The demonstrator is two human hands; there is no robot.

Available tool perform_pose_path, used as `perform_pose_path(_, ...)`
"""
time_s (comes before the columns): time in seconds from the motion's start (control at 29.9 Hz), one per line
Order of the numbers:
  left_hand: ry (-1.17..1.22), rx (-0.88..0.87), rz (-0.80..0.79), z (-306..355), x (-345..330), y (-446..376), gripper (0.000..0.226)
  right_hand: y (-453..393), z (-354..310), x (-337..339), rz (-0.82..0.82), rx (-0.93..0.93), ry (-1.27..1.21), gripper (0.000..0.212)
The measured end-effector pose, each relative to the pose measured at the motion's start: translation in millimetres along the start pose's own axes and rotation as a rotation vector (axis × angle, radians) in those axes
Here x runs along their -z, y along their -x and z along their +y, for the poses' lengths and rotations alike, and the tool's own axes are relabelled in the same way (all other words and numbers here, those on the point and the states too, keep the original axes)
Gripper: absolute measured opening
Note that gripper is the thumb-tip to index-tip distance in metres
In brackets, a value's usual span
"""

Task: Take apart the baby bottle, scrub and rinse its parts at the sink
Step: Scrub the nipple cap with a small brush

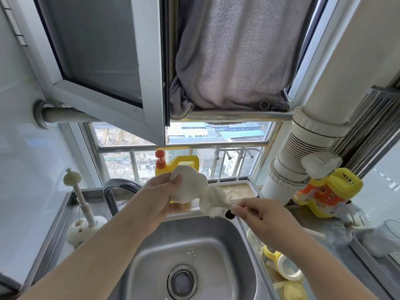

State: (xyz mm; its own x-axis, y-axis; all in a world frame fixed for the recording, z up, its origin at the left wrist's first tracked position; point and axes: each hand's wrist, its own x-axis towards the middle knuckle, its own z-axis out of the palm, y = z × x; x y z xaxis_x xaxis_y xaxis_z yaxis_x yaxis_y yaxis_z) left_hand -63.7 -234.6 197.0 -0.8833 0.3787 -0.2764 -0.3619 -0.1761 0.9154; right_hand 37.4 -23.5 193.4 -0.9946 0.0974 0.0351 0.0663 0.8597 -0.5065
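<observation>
Above the steel sink [236, 252] I hold a white cloth [192, 187] stretched between both hands. My left hand [160, 198] pinches its upper left part with thumb and fingers. My right hand [257, 215] pinches its twisted lower right end. Bottle parts lie on the counter right of the sink: a yellow-handled white ring [283, 267], a pale yellow piece [292, 291] and a clear part [253, 237] half hidden under my right wrist. A silicone bottle brush [75, 191] stands upright in its white holder [80, 230] at the left.
The faucet [114, 191] curves behind my left hand. A yellow detergent bottle with a red pump [184, 163] stands on the sill beside a white tray [236, 189]. Another yellow jug [329, 193] sits at the right by a white pipe [303, 148]. A clear cup [387, 237] rests on a tray far right.
</observation>
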Motion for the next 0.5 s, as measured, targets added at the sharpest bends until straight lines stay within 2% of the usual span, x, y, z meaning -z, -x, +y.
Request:
perform_pose_path(0.17, -0.509, -0.176, -0.092, -13.6, 15.9, -0.1, 0.015, 1.7, 2.1, 9.3, 0.037, -0.136, -0.293, 0.022)
perform_pose_path(0.23, -0.591, -0.218, -0.178, -23.7, 16.8, 1.4, 0.014, -4.2, -4.8, 8.5, -0.011, -0.115, -0.295, 0.009)
perform_pose_path(0.33, -0.8, -0.303, -0.268, -31.9, 17.0, 0.6, 0.01, -15.5, -17.3, 1.1, -0.166, -0.029, -0.217, 0.034)
perform_pose_path(0.4, -0.834, -0.31, -0.276, -33.3, 19.1, 0.7, 0.018, -21.0, -25.2, -4.1, -0.214, 0.011, -0.188, 0.024)
perform_pose_path(0.47, -0.729, -0.305, -0.234, -34.4, 21.2, 0.2, 0.02, -24.3, -28.8, -10.4, -0.228, 0.008, -0.235, 0.005)
perform_pose_path(0.5, -0.679, -0.291, -0.207, -33.8, 21.3, 1.7, 0.019, -24.9, -30.2, -13.6, -0.239, 0.009, -0.268, 0.006)
